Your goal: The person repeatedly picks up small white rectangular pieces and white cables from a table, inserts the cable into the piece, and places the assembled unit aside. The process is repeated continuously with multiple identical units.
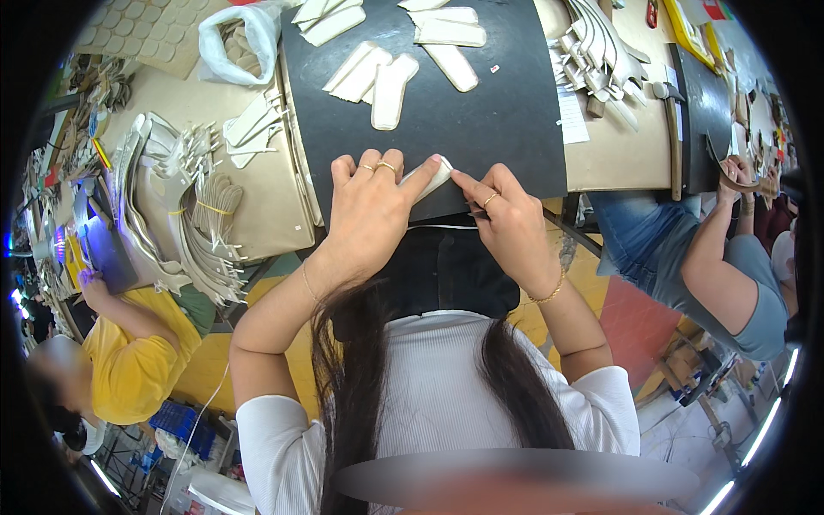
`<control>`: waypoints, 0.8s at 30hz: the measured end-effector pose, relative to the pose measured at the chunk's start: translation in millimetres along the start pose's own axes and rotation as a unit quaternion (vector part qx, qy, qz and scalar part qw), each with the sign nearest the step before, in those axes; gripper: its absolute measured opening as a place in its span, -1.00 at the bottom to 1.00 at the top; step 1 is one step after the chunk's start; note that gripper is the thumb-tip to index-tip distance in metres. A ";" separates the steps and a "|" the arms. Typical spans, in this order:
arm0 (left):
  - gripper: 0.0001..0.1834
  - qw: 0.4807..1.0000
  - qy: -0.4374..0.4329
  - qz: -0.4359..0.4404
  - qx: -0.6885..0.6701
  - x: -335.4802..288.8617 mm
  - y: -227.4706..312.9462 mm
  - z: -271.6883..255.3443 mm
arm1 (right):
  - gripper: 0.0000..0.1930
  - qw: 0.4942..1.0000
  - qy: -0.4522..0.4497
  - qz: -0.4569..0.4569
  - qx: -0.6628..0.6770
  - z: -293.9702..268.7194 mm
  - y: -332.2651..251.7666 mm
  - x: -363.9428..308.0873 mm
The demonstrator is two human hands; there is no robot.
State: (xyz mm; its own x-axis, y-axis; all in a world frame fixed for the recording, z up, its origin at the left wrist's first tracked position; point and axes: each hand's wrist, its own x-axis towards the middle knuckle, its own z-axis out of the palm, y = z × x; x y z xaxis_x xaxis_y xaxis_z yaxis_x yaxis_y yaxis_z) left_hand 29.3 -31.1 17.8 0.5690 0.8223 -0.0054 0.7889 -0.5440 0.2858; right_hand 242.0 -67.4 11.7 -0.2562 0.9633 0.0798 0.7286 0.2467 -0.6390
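from my remote seat i see one cream round-ended tab (pixel 438 179) in work at the near edge of the black mat (pixel 506 116). the left hand (pixel 371 206) grips it, fingers bent over; the right hand (pixel 512 216) is curled around a small dark tool (pixel 476 214), index fingertip at the tab's tip. i judge this piece unfinished; similar loose tabs (pixel 390 94) lie fanned farther up, though i can't tell whether they're done or waiting. they look flat, leathery, with darker outlined rims. to the left, pale curved straps (pixel 202 249) lie bundled beside a thin, crinkled plastic bag (pixel 264 30) of beige ovals (pixel 240 51)
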 end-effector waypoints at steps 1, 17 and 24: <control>-0.47 1.000 -0.007 0.000 -0.003 0.0 -0.2 -0.3 | -0.52 1.000 -0.002 0.007 -0.003 0.5 -0.8 -0.7; -0.64 0.984 -0.046 0.168 -0.028 30.8 -39.5 -13.2 | -0.48 0.995 -0.036 -0.011 -0.087 -5.6 -2.4 6.5; -0.65 0.990 0.062 0.124 -0.026 16.0 -37.0 2.3 | -0.59 0.998 -0.025 -0.026 -0.043 -1.1 4.5 35.8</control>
State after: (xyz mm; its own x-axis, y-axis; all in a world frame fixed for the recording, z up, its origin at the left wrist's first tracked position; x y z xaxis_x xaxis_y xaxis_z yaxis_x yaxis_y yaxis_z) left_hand 9.8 1.8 4.9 0.7090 0.6799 0.1872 0.6133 -0.7256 0.3121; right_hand 236.7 -31.7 12.6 -0.3254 0.9429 0.0716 0.7645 0.3069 -0.5669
